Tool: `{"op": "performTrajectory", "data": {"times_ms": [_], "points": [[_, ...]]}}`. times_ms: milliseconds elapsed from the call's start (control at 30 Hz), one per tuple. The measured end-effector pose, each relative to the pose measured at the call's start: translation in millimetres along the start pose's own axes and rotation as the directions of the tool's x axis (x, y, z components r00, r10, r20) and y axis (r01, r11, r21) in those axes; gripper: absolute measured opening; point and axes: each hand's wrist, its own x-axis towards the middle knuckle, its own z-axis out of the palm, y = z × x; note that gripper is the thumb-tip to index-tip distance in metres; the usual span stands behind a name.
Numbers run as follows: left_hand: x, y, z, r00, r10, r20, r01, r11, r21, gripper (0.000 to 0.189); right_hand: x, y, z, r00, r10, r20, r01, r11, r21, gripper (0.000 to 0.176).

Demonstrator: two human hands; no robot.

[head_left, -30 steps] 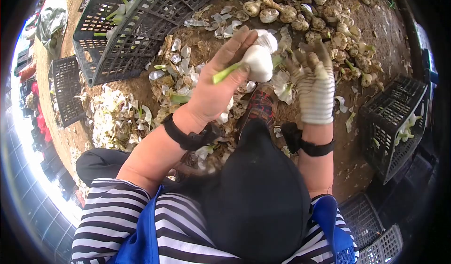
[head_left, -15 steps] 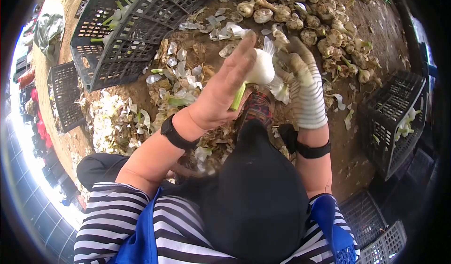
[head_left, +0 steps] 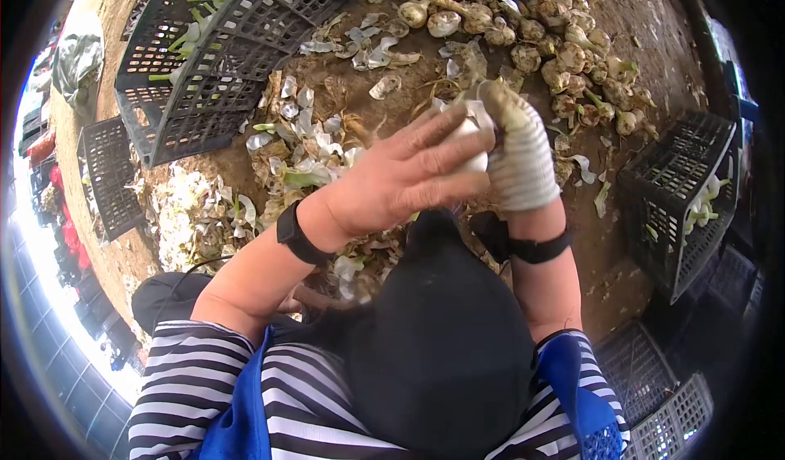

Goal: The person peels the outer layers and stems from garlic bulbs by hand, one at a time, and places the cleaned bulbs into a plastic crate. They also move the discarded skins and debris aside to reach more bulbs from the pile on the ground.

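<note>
A white garlic bulb (head_left: 476, 162) is between my two hands, above the littered ground in front of my lap. My bare left hand (head_left: 417, 166) lies across it with bent fingers wrapped over its near side, hiding much of the bulb and its stem. My right hand (head_left: 522, 145), in a pale striped work glove, curls round the far right side of the bulb. Its fingertips are slightly blurred, with papery skin beside them. Peeled skins (head_left: 307, 133) lie scattered to the left of my hands.
A pile of unpeeled garlic (head_left: 564, 59) covers the ground ahead and right. On the left stands a large black crate (head_left: 208, 92) holding cleaned garlic with green stems, near a smaller crate (head_left: 110, 174). Another crate (head_left: 670, 198) with garlic stands at right.
My left hand has turned palm-down and moved right over the bulb. My gloved right hand has closed in on the bulb, which is now mostly covered.
</note>
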Motion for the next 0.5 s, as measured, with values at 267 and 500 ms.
{"op": "performTrajectory", "data": {"times_ms": [267, 500], "points": [[8, 0, 7, 0.909, -0.416, 0.010, 0.413, 0.906, 0.090, 0.088, -18, 12, 6, 0.985, 0.011, 0.175, -0.046, 0.979, 0.197, 0.056], [-7, -13, 2, 0.808, -0.573, -0.137, 0.513, 0.798, -0.315, 0.089, -31, -65, -131, 0.895, -0.258, -0.363, 0.427, 0.728, 0.536, 0.031]]}}
